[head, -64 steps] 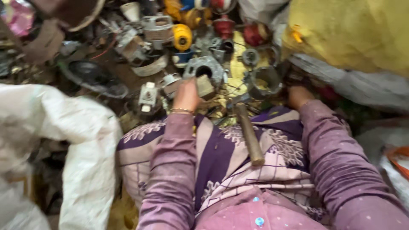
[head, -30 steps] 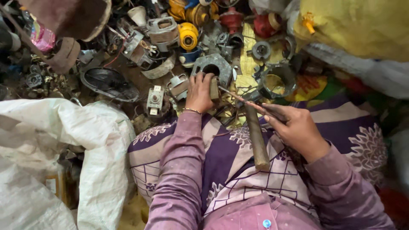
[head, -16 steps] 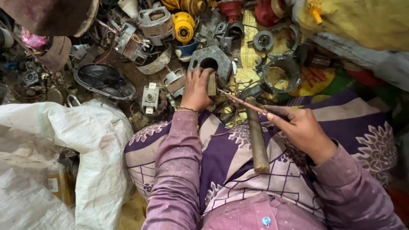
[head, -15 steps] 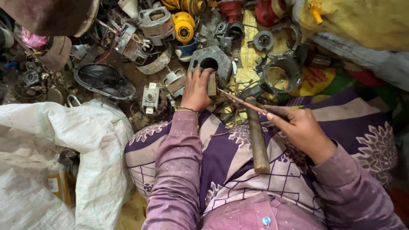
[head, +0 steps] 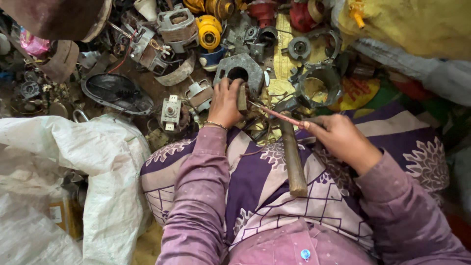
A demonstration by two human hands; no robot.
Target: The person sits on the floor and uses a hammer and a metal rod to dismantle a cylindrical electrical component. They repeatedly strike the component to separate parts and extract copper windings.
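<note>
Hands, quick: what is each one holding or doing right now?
Left hand: closed on a small metal block, beside the grey motor housing.
Right hand: closed, fingers pinching a thin rod that points at the block.

From up here I see a dirt floor [head: 147, 86] crowded with scrap. A grey metal housing [head: 239, 73] with a round hole lies on it, near a ring-shaped steel casing [head: 321, 86]. A black fan guard [head: 117, 93] sits to the left, a yellow motor part [head: 210, 30] farther back. A white woven sack [head: 64, 162] spreads over the floor at lower left.
</note>
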